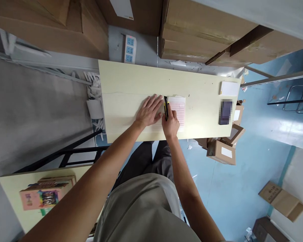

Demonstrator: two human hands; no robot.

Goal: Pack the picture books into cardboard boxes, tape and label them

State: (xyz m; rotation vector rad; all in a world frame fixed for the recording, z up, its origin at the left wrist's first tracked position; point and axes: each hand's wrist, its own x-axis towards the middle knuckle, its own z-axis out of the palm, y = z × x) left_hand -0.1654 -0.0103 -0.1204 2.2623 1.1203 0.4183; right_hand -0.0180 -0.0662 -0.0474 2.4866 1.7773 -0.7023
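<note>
My right hand (170,125) grips a black and yellow utility knife (166,109), its dark tip pointing toward the far side of the table. The knife lies along the left edge of a pink and white sheet or thin stack of paper (177,112). Flat on the pale yellow table (126,101), just left of the knife, my left hand (149,111) has its fingers spread. Whether a thin sheet lies beneath the left hand cannot be made out.
A white box (229,88) and a dark, blurred phone-like object (225,112) sit at the table's right end. Cardboard boxes (192,30) stand behind, near a power strip (130,49). More boxes (221,152) lie on the floor at right. Books (47,193) are stacked lower left.
</note>
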